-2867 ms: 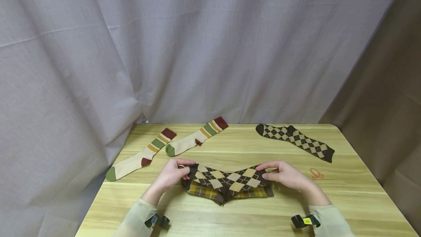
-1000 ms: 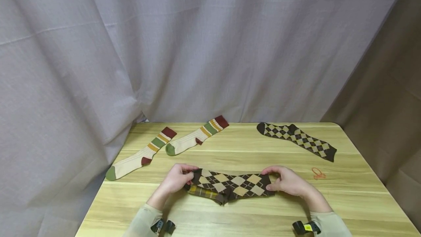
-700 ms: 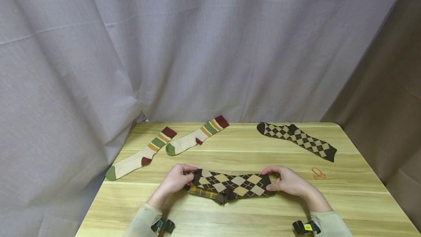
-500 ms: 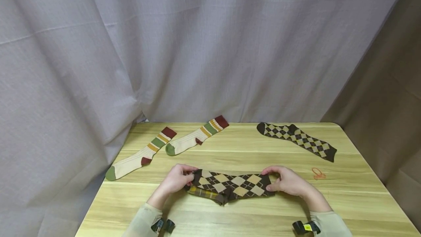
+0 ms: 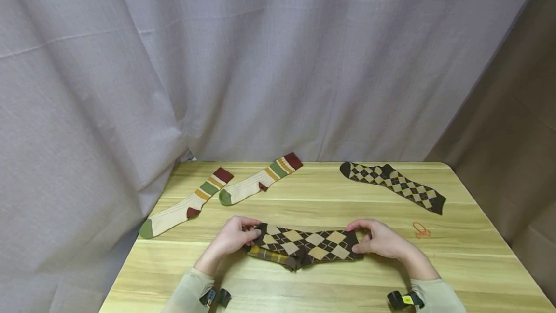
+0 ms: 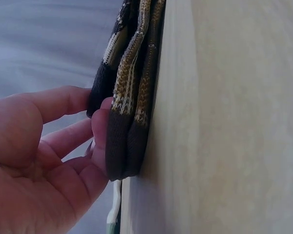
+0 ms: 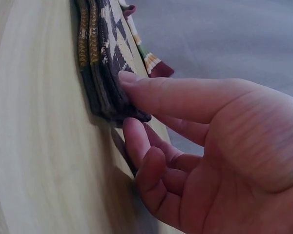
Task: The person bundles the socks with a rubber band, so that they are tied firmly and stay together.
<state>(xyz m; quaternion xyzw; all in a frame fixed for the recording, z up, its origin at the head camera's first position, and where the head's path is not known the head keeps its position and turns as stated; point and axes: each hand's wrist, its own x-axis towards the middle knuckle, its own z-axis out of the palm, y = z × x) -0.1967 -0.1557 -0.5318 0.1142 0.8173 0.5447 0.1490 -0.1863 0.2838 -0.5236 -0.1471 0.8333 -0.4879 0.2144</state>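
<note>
A brown argyle sock with tan diamonds lies over a brown-and-yellow plaid sock near the front of the table. Only the plaid sock's left part shows in the head view; the rest is covered. My left hand pinches the argyle sock's dark left end, its fingertips between that layer and the plaid ends in the left wrist view. At the dark right end, my right hand holds the edge, thumb on top. The right wrist view shows the stacked sock ends nearly level there.
Two cream striped socks, one at the left and one further back, lie on the wooden table. A smaller-patterned argyle sock is at the back right, with a thin orange loop nearer. A grey curtain hangs behind.
Since the earliest frame, the argyle sock's right end has come down over the plaid sock's right part, hiding it. Both hands moved slightly nearer. Lately only the left thumb has shifted onto the sock.
</note>
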